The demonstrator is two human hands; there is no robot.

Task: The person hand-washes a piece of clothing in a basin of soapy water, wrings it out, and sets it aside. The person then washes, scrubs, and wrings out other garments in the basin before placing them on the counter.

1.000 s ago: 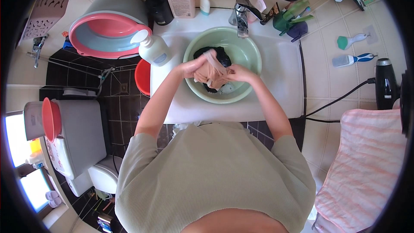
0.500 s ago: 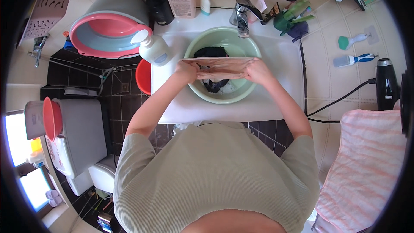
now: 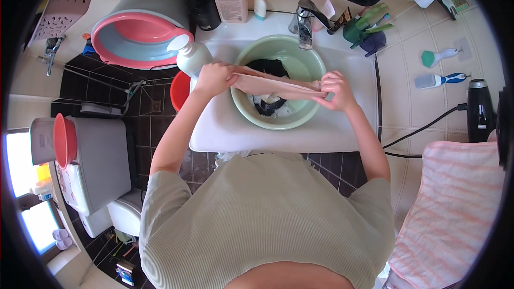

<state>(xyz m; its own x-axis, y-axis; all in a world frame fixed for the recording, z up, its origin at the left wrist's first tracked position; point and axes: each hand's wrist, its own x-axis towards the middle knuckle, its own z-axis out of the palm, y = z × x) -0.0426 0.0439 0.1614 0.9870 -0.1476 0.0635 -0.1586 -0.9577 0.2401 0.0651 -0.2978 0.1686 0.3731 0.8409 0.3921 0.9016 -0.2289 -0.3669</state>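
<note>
Cloth [image 3: 278, 86]: upper centre, above the basin [image 3: 293, 52]; likely light, soft, perhaps slippery; best held by its ends. Your left hand [image 3: 214, 78], right hand [image 3: 339, 91]: each closed on one end.

The window [image 3: 39, 228] glares white near the dark, distorted rim.
</note>
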